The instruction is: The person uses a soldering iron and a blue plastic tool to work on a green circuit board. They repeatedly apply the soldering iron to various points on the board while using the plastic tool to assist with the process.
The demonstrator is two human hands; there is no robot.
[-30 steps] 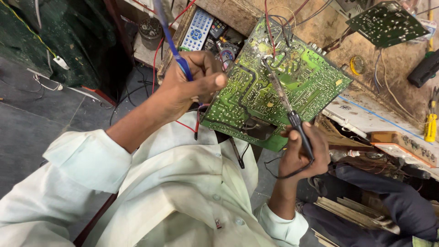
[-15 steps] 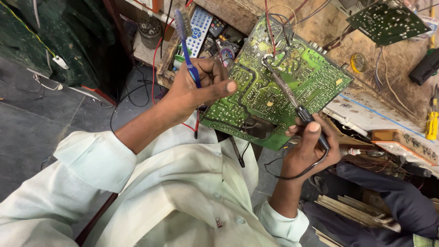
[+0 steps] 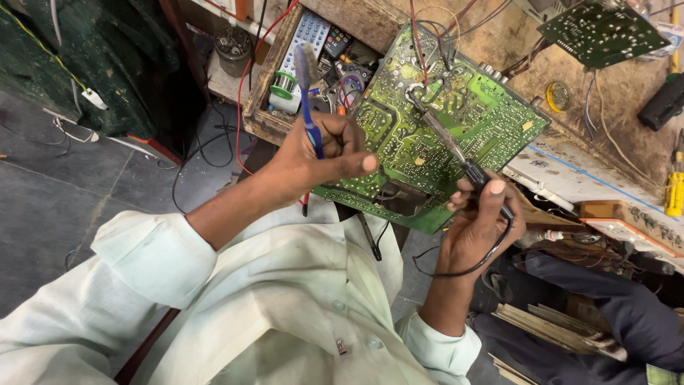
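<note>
The desk (image 3: 613,153) fills the upper right of the frame, its worn brown top littered w/ wires and parts. Leaning over its near edge, centre frame, is a big green circuit board (image 3: 434,128), solder side up, tilted toward the camera – red and black wires run off its top edge. Left hand (image 3: 320,153) sits centre-left, touching the board's lower-left edge; fingers curled closed around a blue-handled toothbrush (image 3: 308,93) that sticks up toward upper centre-left, bristle end blurred. Right hand (image 3: 481,221), lower centre-right, is closed in a pinch around the black handle of a soldering iron (image 3: 445,139); its metal shaft slants up-left across the board, tip resting on the board's upper middle, and a black cord loops down below the hand. Upper centre-left, an open wooden drawer (image 3: 263,100) holds a white remote control (image 3: 303,39), a dark remote and small bits. Upper right corner: a smaller green circuit board (image 3: 602,32). Far right edge – a yellow screwdriver (image 3: 675,192) on the desk. Near the small board, a yellow solder roll (image 3: 558,96).
</note>
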